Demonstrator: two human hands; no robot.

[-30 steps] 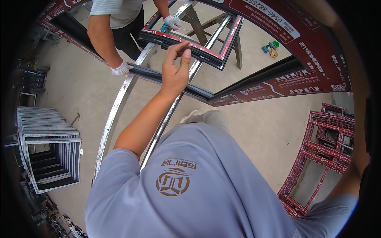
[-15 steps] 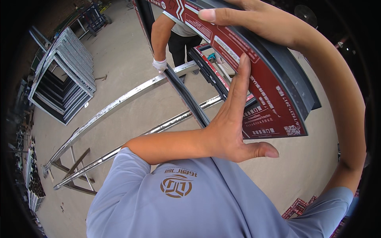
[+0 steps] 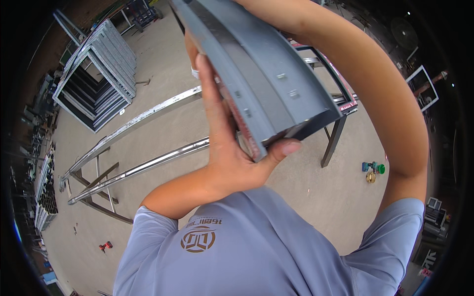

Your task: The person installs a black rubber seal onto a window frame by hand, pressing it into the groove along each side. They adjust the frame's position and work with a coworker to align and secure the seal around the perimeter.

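Observation:
A long grey metal profile, likely part of a window or door frame [image 3: 261, 74], rises tilted before me, its grooved side facing up and red printed film along its left side. My left hand [image 3: 229, 158] supports its lower end: the fingers lie along the red side and the thumb reaches across beneath the cut end. My right hand [image 3: 274, 11] is by the profile's upper right edge; the top of the picture cuts it off and its fingers do not show. Behind the profile, part of another person's arm [image 3: 190, 49] with a white glove cuff shows.
Two silver rails [image 3: 148, 165] on dark trestle legs stretch to the left. A red-and-black frame [image 3: 340, 89] rests on the support at right. Stacked grey frames [image 3: 94, 79] stand far left. A green-and-blue power tool [image 3: 374, 168] and a red one [image 3: 105, 246] lie on the floor.
The profile has been turned, so its grooved grey side shows instead of the wide red face. Both my hands have moved left, and my right hand has risen partly out of the picture.

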